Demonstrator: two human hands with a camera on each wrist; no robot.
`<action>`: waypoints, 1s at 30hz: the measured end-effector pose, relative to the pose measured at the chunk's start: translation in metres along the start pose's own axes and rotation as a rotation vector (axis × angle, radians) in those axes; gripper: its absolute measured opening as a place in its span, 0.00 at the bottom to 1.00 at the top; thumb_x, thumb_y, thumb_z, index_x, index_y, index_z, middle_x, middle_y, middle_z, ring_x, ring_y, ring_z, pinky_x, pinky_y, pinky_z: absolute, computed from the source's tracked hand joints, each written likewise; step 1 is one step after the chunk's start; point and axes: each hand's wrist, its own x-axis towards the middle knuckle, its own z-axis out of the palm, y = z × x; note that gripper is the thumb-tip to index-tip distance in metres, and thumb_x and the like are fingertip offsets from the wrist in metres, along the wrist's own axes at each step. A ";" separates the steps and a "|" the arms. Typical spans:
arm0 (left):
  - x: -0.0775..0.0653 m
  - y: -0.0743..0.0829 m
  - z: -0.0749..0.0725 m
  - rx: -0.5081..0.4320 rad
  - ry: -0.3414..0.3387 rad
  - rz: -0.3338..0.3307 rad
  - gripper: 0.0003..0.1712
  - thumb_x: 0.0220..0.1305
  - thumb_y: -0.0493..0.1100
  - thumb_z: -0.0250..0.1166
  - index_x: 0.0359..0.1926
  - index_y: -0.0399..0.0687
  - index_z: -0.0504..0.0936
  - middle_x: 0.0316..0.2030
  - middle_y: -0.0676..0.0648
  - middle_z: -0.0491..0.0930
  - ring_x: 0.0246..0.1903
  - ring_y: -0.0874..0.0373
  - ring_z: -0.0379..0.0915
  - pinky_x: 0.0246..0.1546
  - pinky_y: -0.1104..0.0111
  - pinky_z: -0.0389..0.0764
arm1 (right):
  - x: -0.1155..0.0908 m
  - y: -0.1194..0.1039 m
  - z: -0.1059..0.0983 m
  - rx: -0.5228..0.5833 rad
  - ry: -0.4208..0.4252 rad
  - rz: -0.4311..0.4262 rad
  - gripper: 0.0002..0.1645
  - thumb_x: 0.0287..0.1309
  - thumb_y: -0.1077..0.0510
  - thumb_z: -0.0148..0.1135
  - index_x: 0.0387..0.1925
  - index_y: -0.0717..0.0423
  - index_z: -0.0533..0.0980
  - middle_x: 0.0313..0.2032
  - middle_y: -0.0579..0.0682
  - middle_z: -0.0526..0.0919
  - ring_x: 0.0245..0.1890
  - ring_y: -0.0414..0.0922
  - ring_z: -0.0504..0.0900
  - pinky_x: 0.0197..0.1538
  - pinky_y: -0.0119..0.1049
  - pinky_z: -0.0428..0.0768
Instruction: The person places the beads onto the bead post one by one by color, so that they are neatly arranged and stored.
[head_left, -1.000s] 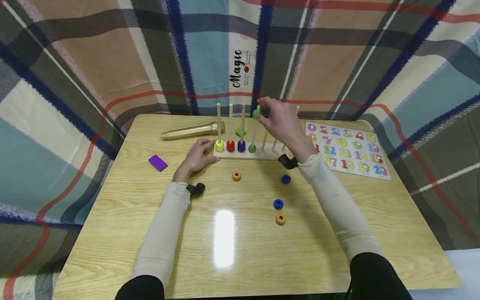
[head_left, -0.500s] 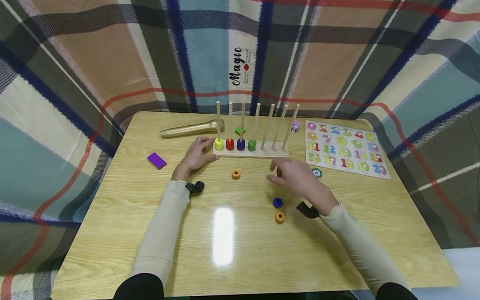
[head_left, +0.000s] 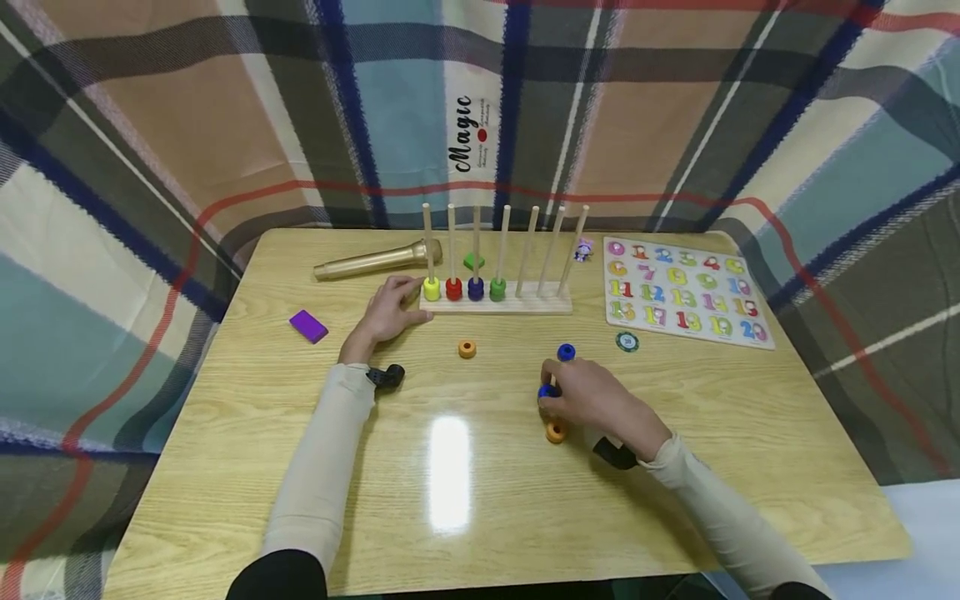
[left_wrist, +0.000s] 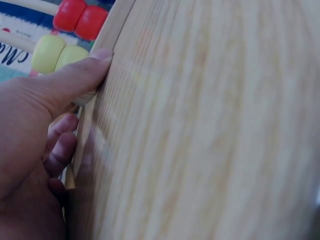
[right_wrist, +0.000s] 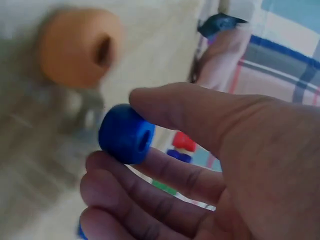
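Note:
My left hand point(head_left: 386, 312) grips the left end of a wooden peg rack point(head_left: 532, 306), the thumb along its front edge in the left wrist view. Beads sit on the rack's first four pegs: yellow point(head_left: 431, 289), red point(head_left: 453, 289), dark blue point(head_left: 476, 289) and green point(head_left: 497, 289). The pegs further right bear no beads. My right hand point(head_left: 596, 400) pinches a blue bead point(right_wrist: 122, 132) between thumb and fingers, low over the table. Close by are an orange bead point(head_left: 555, 431) and a second blue bead point(head_left: 566, 352). Another orange bead point(head_left: 467, 349) lies before the rack.
A gold tube point(head_left: 375, 260) and a green piece point(head_left: 473, 262) lie behind the rack. To the left is a purple block point(head_left: 308, 326). On the right are a number board point(head_left: 686, 287), a round chip point(head_left: 627, 342) and a small figure point(head_left: 583, 249).
My right hand has let go of a green bead, which slid down the fourth peg. It then moved toward the front and took hold of a blue bead. The left hand stays put.

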 end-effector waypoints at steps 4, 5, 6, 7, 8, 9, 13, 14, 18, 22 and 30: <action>-0.002 -0.001 0.000 -0.008 0.008 0.002 0.45 0.74 0.48 0.71 0.84 0.42 0.61 0.79 0.33 0.55 0.77 0.32 0.51 0.77 0.39 0.49 | 0.009 -0.008 -0.009 -0.009 0.036 -0.035 0.13 0.68 0.51 0.74 0.45 0.56 0.83 0.24 0.43 0.78 0.23 0.40 0.75 0.27 0.35 0.73; -0.002 -0.001 0.000 -0.009 0.009 0.004 0.46 0.74 0.48 0.71 0.84 0.42 0.61 0.79 0.33 0.55 0.77 0.32 0.51 0.77 0.39 0.49 | 0.011 -0.009 -0.009 -0.010 0.038 -0.041 0.13 0.68 0.51 0.74 0.45 0.56 0.84 0.24 0.43 0.79 0.23 0.40 0.75 0.28 0.35 0.73; -0.002 -0.001 0.000 -0.008 0.009 0.006 0.46 0.74 0.48 0.71 0.84 0.42 0.61 0.79 0.33 0.55 0.77 0.32 0.51 0.77 0.39 0.49 | 0.013 -0.010 -0.009 -0.012 0.032 -0.042 0.13 0.68 0.51 0.74 0.45 0.55 0.84 0.23 0.43 0.79 0.23 0.39 0.76 0.28 0.35 0.74; -0.002 -0.001 0.000 -0.006 0.009 0.010 0.46 0.74 0.48 0.71 0.84 0.42 0.60 0.79 0.33 0.55 0.77 0.32 0.51 0.77 0.39 0.49 | 0.016 -0.012 -0.008 -0.010 0.021 -0.038 0.13 0.68 0.51 0.74 0.46 0.55 0.83 0.24 0.42 0.79 0.23 0.39 0.76 0.28 0.35 0.74; -0.002 -0.001 0.000 -0.006 0.009 0.011 0.46 0.74 0.48 0.71 0.84 0.42 0.60 0.79 0.33 0.55 0.77 0.32 0.51 0.77 0.38 0.49 | 0.017 -0.013 -0.007 -0.009 0.007 -0.032 0.13 0.68 0.51 0.73 0.46 0.55 0.83 0.24 0.42 0.80 0.24 0.39 0.77 0.28 0.36 0.74; -0.002 -0.002 0.000 -0.004 0.009 0.012 0.46 0.74 0.48 0.71 0.84 0.42 0.60 0.79 0.33 0.55 0.77 0.32 0.51 0.77 0.39 0.49 | 0.019 -0.013 -0.005 -0.010 -0.007 -0.026 0.12 0.69 0.51 0.73 0.45 0.54 0.83 0.25 0.43 0.80 0.24 0.39 0.77 0.28 0.36 0.74; -0.001 -0.002 0.001 -0.001 0.004 0.009 0.46 0.74 0.48 0.71 0.84 0.43 0.60 0.79 0.33 0.55 0.77 0.32 0.51 0.77 0.39 0.48 | 0.021 -0.015 0.003 -0.051 -0.058 -0.018 0.13 0.68 0.49 0.74 0.45 0.52 0.84 0.29 0.43 0.82 0.26 0.40 0.76 0.30 0.36 0.75; -0.001 -0.002 0.001 -0.002 0.003 0.007 0.46 0.74 0.48 0.71 0.84 0.43 0.60 0.79 0.33 0.55 0.77 0.32 0.51 0.78 0.39 0.47 | 0.023 -0.016 0.004 -0.071 -0.055 -0.022 0.15 0.67 0.47 0.74 0.46 0.52 0.84 0.31 0.43 0.83 0.27 0.40 0.76 0.30 0.37 0.75; -0.003 -0.002 0.001 -0.003 0.013 0.006 0.45 0.74 0.48 0.70 0.84 0.43 0.60 0.79 0.33 0.55 0.77 0.32 0.51 0.78 0.39 0.46 | 0.043 -0.030 0.000 -0.140 0.016 -0.058 0.25 0.66 0.42 0.75 0.56 0.53 0.84 0.41 0.49 0.84 0.30 0.43 0.80 0.31 0.40 0.78; -0.005 -0.003 0.004 -0.010 0.021 0.000 0.45 0.74 0.48 0.70 0.84 0.43 0.61 0.79 0.33 0.55 0.77 0.32 0.51 0.78 0.39 0.47 | 0.081 -0.051 -0.001 -0.182 0.036 -0.104 0.32 0.71 0.42 0.70 0.67 0.54 0.78 0.51 0.55 0.85 0.39 0.49 0.86 0.37 0.46 0.85; -0.006 -0.005 0.008 -0.006 0.005 0.017 0.46 0.74 0.50 0.70 0.84 0.44 0.60 0.79 0.34 0.55 0.77 0.33 0.52 0.77 0.39 0.49 | 0.101 -0.056 -0.011 -0.171 0.010 -0.168 0.06 0.73 0.54 0.67 0.40 0.51 0.84 0.35 0.45 0.85 0.31 0.42 0.80 0.33 0.39 0.78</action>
